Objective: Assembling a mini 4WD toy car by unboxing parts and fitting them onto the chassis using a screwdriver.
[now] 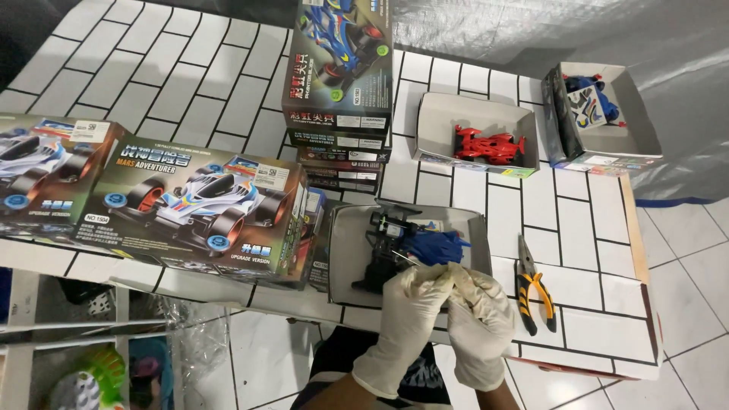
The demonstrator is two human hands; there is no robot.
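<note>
Gloved hands, left (406, 323) and right (480, 326), pressed together, fingertips pinching the black toy car chassis (387, 254) just above them.

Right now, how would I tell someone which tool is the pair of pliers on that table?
Start at the white brick-patterned table and find the open grey tray holding the dark toy car chassis, above the gloved hands. Just right of that tray lie the pliers, flat on the table, the only loose tool, with yellow-and-black handles.
</note>
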